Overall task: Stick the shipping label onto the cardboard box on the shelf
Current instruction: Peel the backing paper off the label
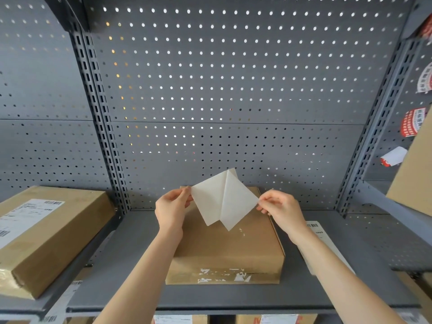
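2 hands work above 1 grey shelf point(327, 293) backed by a perforated panel point(233, 78).

1. Shelf contents. The cardboard box point(230, 251) sits flat near the middle of the shelf, its rear edge toward the back panel. Its top face is bare apart from small white scraps; torn white residue marks its front face. A second box point(53, 232), already labelled, lies on the neighbouring shelf to the left, well apart.

2. Shipping label point(224, 199). It is held in the air above the rear half of the cardboard box, turned corner-up like a diamond, not touching the box. It shows 2 overlapping white sheets, which reads as label and backing partly separated.

3. Grips. The left hand point(171, 208) pinches the left corner of the shipping label, fingers closed on it. The right hand point(281, 208) pinches the right corner, also closed on it.

4. Step in hand, by judgement: peeling the backing; sticking is not yet done.

5. Next move calls for: full separation of the sheets, adhesive side turned down, label squared to the box edges, then lowered and pressed from 1 edge across.
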Demonstrator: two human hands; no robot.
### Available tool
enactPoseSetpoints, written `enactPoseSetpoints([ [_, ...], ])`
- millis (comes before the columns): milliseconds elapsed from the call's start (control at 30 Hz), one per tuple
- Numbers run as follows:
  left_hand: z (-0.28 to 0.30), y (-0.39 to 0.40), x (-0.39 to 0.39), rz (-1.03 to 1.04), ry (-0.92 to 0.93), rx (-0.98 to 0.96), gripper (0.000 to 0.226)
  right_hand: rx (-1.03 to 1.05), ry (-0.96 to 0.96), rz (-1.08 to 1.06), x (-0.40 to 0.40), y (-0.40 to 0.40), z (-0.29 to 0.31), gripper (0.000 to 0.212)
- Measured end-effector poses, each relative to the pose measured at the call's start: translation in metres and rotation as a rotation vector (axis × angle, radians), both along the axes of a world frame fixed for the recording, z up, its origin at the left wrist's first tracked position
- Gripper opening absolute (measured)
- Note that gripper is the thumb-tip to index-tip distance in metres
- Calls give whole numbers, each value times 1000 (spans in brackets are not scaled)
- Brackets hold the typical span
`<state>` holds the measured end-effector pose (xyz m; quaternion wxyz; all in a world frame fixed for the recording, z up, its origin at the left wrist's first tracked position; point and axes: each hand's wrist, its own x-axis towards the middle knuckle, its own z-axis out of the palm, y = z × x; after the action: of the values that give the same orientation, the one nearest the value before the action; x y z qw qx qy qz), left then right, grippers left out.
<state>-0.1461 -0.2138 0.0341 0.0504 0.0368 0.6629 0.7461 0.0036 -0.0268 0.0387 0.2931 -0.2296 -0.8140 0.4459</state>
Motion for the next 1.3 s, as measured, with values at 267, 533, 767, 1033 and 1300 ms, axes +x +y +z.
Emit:
enactPoseSetpoints([
  [267, -2, 2, -2, 62, -6, -6, 16, -24, 7, -63, 6, 11, -2, 14],
  [533, -4, 3, -5, 38, 7, 0, 12, -83, -7, -34, 6, 11, -1, 14],
  [767, 0, 2, -5, -2, 33, 68, 13, -147, -1, 26, -5, 0, 2, 13],
  [1033, 6, -2, 0, -77, 75, 90, 17, -320, 64, 63, -21, -11, 6, 25],
  [1300, 10, -1, 6, -148, 118, 88, 15, -159, -37, -12, -42, -38, 10, 33],
])
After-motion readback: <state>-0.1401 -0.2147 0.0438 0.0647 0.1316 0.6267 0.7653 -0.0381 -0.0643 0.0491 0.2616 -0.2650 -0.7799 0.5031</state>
